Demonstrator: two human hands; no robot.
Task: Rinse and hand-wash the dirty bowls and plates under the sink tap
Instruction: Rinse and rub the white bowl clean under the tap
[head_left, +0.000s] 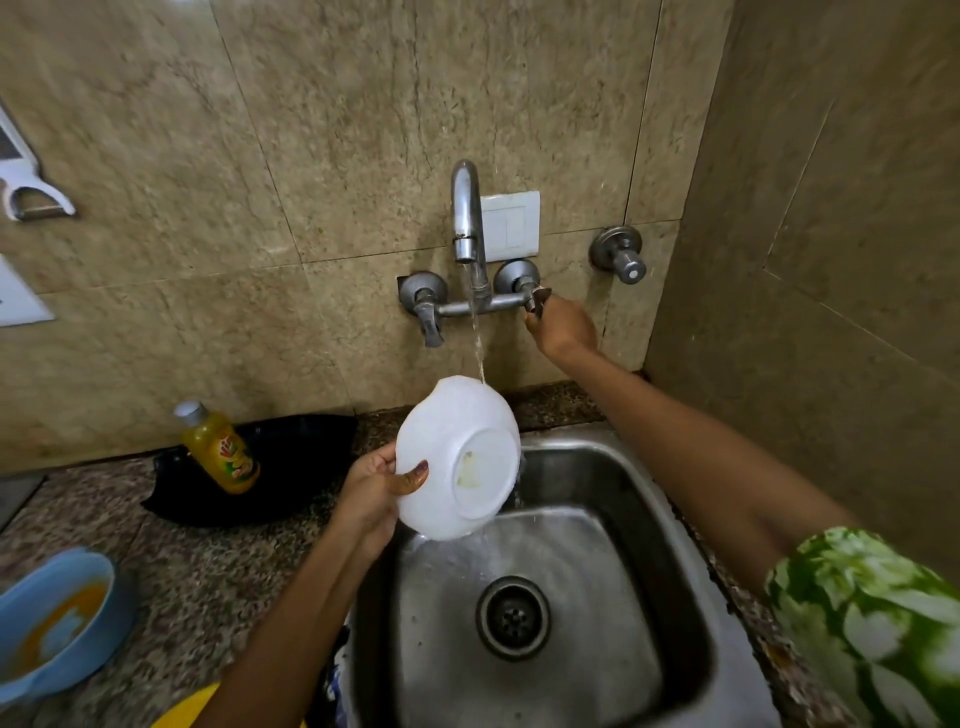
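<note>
My left hand (375, 492) grips the rim of a white bowl (457, 457), thumb on its outer side, holding it tilted with its base toward me over the steel sink (639, 499). Water runs from the wall tap (466, 218) onto the bowl's far rim and spills down into the basin. A yellowish smear marks the bowl's base. My right hand (563, 327) is stretched to the wall and grips the tap's right handle (537, 300). A dirty blue bowl (57, 618) with orange residue stands on the counter at lower left.
A yellow dish-soap bottle (221, 449) stands on a black tray (291, 467) left of the sink. A yellow item (182, 712) peeks in at the bottom edge. Another valve knob (621, 254) sticks out of the wall to the right. A side wall (831, 312) closes the right.
</note>
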